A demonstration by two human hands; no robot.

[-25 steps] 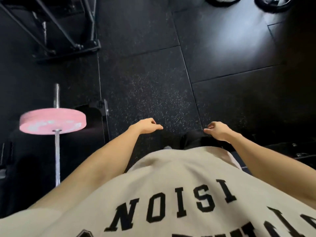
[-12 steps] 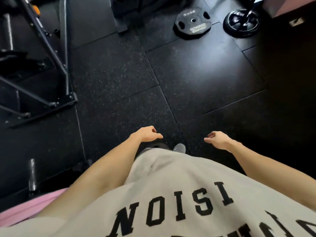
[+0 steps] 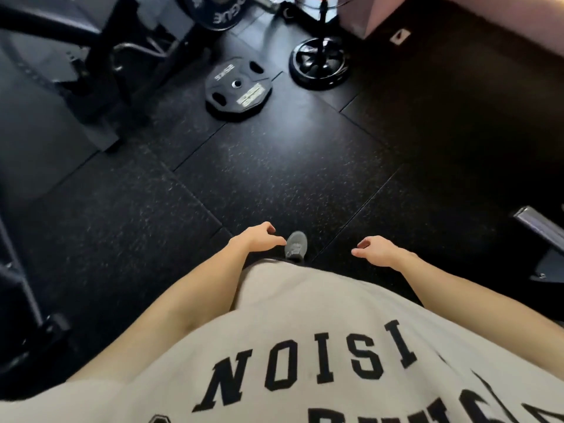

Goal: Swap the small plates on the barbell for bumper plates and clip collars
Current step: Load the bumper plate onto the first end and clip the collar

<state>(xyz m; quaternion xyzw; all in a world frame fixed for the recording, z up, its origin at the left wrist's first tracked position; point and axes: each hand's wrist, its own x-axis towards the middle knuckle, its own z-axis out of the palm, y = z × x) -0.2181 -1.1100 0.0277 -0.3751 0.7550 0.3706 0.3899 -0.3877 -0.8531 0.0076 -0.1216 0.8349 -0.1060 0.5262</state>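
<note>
**Empty-handed on the gym floor, plates ahead**

A person stood on the black rubber floor (image 3: 274, 178), both bare forearms held out in front of a beige lettered shirt (image 3: 320, 346). The left hand (image 3: 259, 238) hung palm-down, fingers loosely curled and thumb pointing inward, holding nothing. The right hand (image 3: 377, 250) mirrored it, fingers relaxed and slightly bent, also empty. A grey shoe (image 3: 295, 245) showed on the floor between the two hands, just beside the left thumb.

Taking the shoe as the mark: well ahead of it, slightly to the left, a black grip plate (image 3: 238, 87) lay flat on the floor. Ahead and a little right of the shoe stood a round black base (image 3: 320, 64) with an upright post. A larger black plate (image 3: 213, 10) with white lettering sat at the far edge, beyond the grip plate. Dark rack frames (image 3: 76, 56) stood ahead and left of the shoe. The barbell did not appear in the view.
</note>
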